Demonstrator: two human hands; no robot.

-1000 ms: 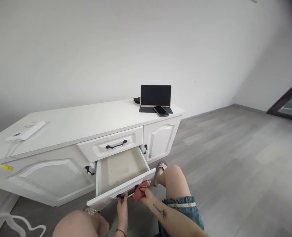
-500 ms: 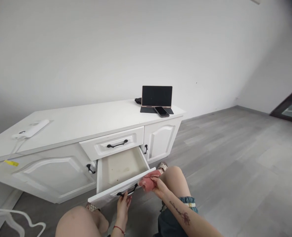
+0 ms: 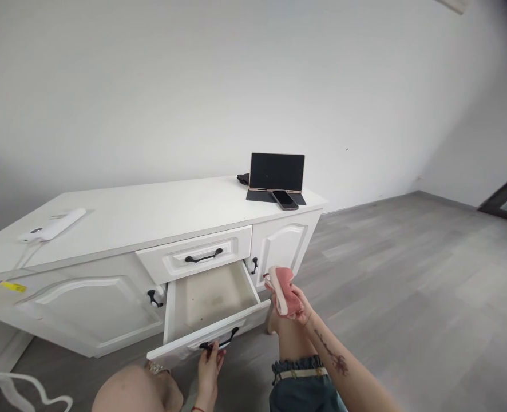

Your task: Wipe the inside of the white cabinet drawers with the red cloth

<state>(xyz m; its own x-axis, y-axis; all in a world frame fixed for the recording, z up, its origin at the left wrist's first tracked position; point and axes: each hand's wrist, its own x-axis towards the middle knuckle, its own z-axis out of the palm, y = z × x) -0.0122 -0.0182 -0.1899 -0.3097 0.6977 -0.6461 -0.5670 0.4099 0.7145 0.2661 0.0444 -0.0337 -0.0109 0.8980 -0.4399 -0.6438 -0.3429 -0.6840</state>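
Observation:
A pink and white cloth (image 3: 280, 290), bunched up, is gripped in my right hand (image 3: 301, 307), raised to the right of the pulled-out drawer (image 3: 213, 327). My left hand (image 3: 209, 369) is below the drawer front, its fingers closed at the left part of the black drawer handle (image 3: 222, 342). Inside, the drawer bottom is bare apart from a few small dark marks and a stain. Part of my right hand's fingers is hidden behind the cloth.
On the white cabinet (image 3: 167, 209) stand a tablet (image 3: 277, 171), a phone (image 3: 285, 200) and a white device (image 3: 54, 225) with a cable. Above the pulled-out drawer is a closed upper drawer (image 3: 204, 252). My knees flank the drawer, over a grey floor (image 3: 408, 274).
My right hand has lifted the cloth up and to the right, away from the drawer front, and turned it so that a white edge shows. My left hand stays at the handle.

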